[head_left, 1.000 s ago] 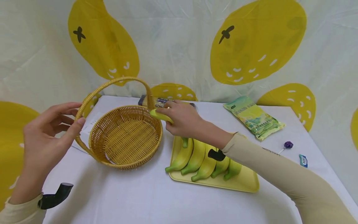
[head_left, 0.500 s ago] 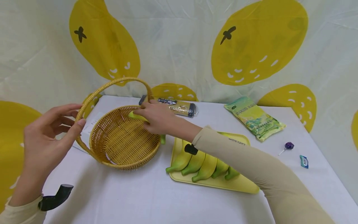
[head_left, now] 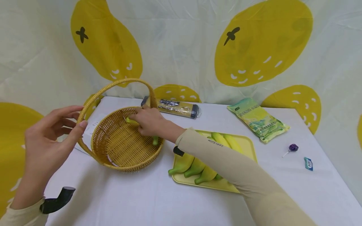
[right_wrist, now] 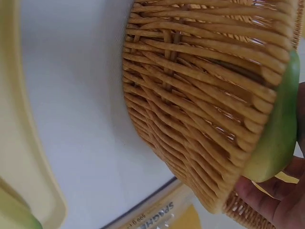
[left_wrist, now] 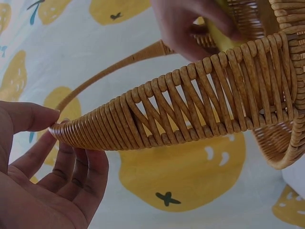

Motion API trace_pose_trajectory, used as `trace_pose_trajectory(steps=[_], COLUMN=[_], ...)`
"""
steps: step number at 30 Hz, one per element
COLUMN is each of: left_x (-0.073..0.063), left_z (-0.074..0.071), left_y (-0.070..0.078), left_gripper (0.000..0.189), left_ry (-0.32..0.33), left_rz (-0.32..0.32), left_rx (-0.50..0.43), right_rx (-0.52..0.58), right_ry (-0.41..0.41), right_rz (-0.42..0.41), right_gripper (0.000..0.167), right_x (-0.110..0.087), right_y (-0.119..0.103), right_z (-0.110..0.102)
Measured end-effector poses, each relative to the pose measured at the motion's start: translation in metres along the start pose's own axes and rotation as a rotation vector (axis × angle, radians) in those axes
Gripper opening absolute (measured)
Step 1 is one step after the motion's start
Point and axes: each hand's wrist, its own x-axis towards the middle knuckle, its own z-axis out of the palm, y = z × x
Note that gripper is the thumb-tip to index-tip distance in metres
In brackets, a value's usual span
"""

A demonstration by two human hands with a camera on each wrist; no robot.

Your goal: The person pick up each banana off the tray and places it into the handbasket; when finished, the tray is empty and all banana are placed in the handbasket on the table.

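Observation:
A round wicker basket (head_left: 127, 150) with a tall arched handle (head_left: 113, 83) stands at the left of the table. My left hand (head_left: 48, 141) pinches the handle's near side between thumb and fingertips, as the left wrist view also shows. Over the basket's right rim reaches my right hand (head_left: 151, 121), gripping a yellow-green banana (right_wrist: 279, 129). One tip of this banana points into the basket; its green end lies close to the right rim. Several more bananas (head_left: 181, 164) lie side by side on a yellow tray (head_left: 250, 149), partly hidden by the right sleeve.
Behind the basket lies a pack of spaghetti (head_left: 181, 108). A green-yellow packet (head_left: 258, 119) lies at the back right. Near the right edge are a purple lollipop (head_left: 293, 147) and a small blue-and-white wrapped piece (head_left: 308, 164). White paper (head_left: 90, 128) sticks out left of the basket.
My right hand has carried the banana leftward from above the tray's back left, over the basket's rim and into the basket. The left hand keeps its pinch on the handle.

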Motion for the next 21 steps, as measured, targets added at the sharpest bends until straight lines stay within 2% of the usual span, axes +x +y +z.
trace_pose_trajectory(steps=[2, 8, 15, 19, 21], left_x=[0.0, 0.0, 0.002, 0.001, 0.0], left_z=[0.0, 0.001, -0.001, 0.0, -0.001], left_y=[0.001, -0.002, 0.004, 0.004, 0.004], left_gripper=[0.045, 0.043, 0.044, 0.045, 0.045], left_ry=[-0.003, 0.007, -0.015, -0.016, -0.017], left_rz=[-0.009, 0.058, -0.001, 0.0, 0.005], left_rx=[0.01, -0.033, 0.034, 0.038, 0.035], right_rx=[-0.004, -0.034, -0.12, -0.201, -0.207], right_ry=[-0.006, -0.041, -0.084, -0.11, -0.125], right_rz=[0.006, 0.012, 0.028, 0.005, 0.002], right_gripper=[0.054, 0.051, 0.037, 0.033, 0.036], right_x=[0.002, 0.01, 0.019, 0.022, 0.022], right_y=[0.0, 0.001, -0.002, -0.005, -0.006], right_z=[0.003, 0.007, 0.008, 0.01, 0.01])
